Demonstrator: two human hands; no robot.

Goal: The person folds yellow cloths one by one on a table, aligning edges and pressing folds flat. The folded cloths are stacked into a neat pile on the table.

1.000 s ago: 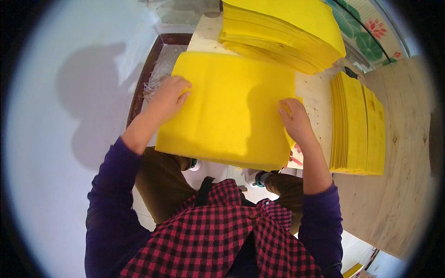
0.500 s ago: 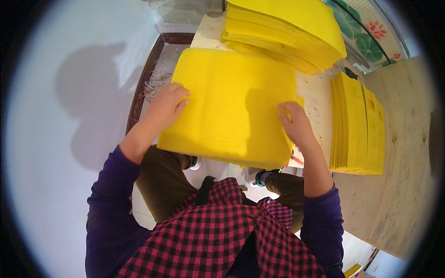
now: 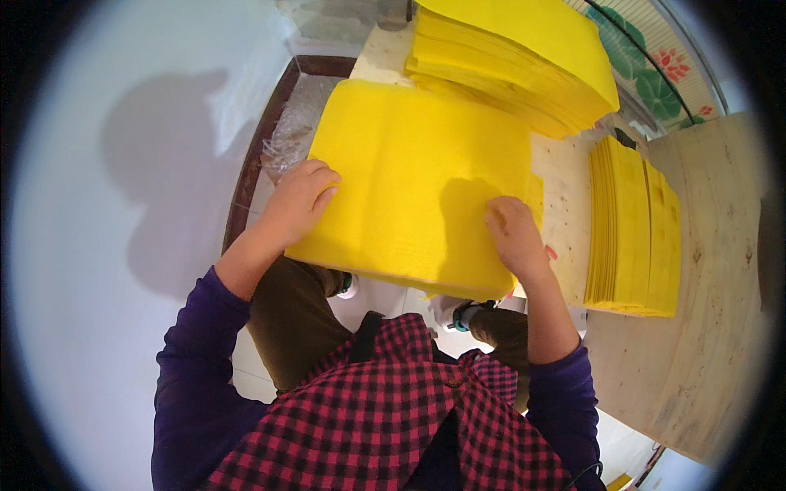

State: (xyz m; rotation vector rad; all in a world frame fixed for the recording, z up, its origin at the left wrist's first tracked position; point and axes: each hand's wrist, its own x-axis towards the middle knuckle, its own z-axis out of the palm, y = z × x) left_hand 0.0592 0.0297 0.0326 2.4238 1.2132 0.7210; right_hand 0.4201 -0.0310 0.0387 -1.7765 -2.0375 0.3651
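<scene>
A wide yellow sheet (image 3: 409,180), like felt or non-woven cloth, lies flat in front of me, on top of what looks like a pile. My left hand (image 3: 301,203) is at its left edge, fingers bent and closed on the sheet. Toward the sheet's right side, my right hand (image 3: 517,236) has its fingers curled together against the yellow surface. Its fingertips are partly hidden, and the shadow beside it darkens the cloth.
Behind the sheet stands a thick yellow stack (image 3: 508,65). Another yellow stack (image 3: 634,229) sits to the right on the pale wooden table (image 3: 565,196). Clear plastic wrap (image 3: 299,123) lies at the far left by the white wall (image 3: 74,245). A wooden panel (image 3: 704,270) stands at the right.
My right hand has come slightly down and toward me along the sheet's right side. My left hand stays at the left edge. The view has shifted a little.
</scene>
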